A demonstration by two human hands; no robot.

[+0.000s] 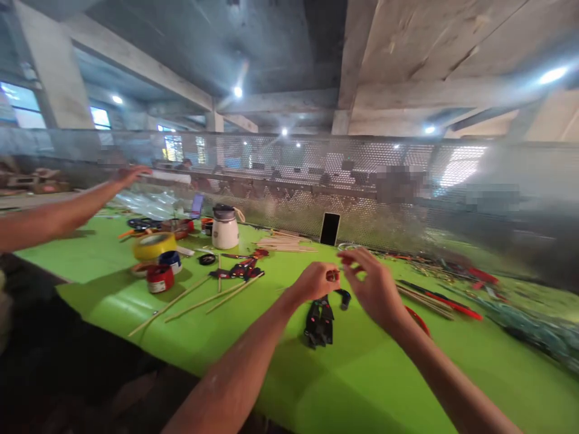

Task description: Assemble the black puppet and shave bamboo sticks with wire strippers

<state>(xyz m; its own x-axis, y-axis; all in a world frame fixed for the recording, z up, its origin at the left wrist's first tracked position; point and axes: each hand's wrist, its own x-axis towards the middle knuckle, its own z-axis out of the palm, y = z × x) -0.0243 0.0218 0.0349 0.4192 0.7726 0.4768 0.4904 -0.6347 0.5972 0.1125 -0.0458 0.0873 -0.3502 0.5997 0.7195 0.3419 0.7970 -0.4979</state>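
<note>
Forearms [246, 361], black figure [319, 325] below hands [315, 280]

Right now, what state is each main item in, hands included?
Left hand: curled around a small part, unidentifiable
Right hand: raised, grip unclear
Black assembly: lying flat
Jug: upright, closed
Phone: propped upright, screen dark
Yellow tape: lying flat
Red jar: upright
Blue jar: upright

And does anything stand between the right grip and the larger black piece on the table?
In this view, a small black piece lies between the right grip and the larger black piece. It looks low, so probably wouldn't hinder a reach from above.
</note>
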